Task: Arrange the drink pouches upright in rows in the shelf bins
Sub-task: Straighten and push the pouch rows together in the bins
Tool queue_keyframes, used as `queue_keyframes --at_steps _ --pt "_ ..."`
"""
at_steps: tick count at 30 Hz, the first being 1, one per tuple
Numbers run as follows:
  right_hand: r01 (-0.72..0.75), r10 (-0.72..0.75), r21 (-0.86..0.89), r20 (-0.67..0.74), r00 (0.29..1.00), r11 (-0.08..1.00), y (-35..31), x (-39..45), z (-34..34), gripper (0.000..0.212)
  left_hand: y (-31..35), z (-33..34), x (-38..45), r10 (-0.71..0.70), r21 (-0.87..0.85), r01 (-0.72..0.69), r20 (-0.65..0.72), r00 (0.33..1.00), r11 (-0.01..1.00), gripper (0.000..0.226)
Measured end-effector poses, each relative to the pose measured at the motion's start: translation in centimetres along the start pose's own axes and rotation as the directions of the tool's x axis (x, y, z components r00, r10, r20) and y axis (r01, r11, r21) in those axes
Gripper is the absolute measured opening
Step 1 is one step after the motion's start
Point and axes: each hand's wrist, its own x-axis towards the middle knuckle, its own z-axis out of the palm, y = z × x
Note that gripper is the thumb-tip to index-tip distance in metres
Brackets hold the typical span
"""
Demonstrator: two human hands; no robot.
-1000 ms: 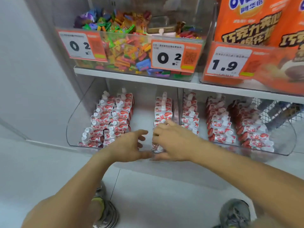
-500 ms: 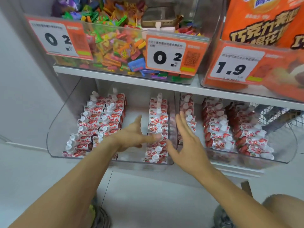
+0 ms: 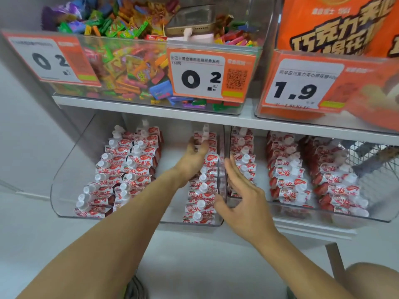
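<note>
Left hand (image 3: 192, 157) reaches deep along the pouch row (image 3: 201, 190) by the left bin's (image 3: 64, 190) right wall, its grip too blurred to tell; right hand (image 3: 241, 195) hovers open, holding nothing, at the front edge. Best to press gently, keeping spouts up.

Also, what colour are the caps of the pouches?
White caps on red and white pouches, seen best in the head view.
</note>
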Motion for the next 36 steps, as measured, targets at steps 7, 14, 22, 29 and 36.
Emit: queue_keyframes --at_steps 7,14,22,29,36 --pt "-0.007 0.006 0.053 0.029 1.0 0.999 -0.4 0.2 -0.3 0.083 -0.8 -1.0 1.6 0.049 -0.039 -0.051 -0.067 0.997 0.998 0.082" --pt "-0.005 0.004 0.046 0.023 1.0 0.999 -0.1 0.2 0.1 0.084 -0.4 0.5 1.6 0.03 0.006 -0.03 -0.072 0.997 1.0 0.087" --pt "-0.059 0.053 0.092 0.062 0.997 0.994 -0.8 0.2 -0.1 0.088 0.4 0.2 -0.1 0.016 -0.022 -0.016 -0.005 1.0 1.0 0.089" --pt "-0.043 0.038 0.094 0.055 0.998 0.995 -0.7 0.2 -0.1 0.089 -3.0 0.5 -4.8 -0.061 -0.089 0.071 0.106 0.993 0.993 0.038" --pt "-0.06 0.054 0.091 0.066 0.996 0.994 -1.0 0.1 -0.3 0.091 -1.5 -0.3 -6.5 -0.17 -0.091 0.19 0.191 0.967 0.977 0.063"
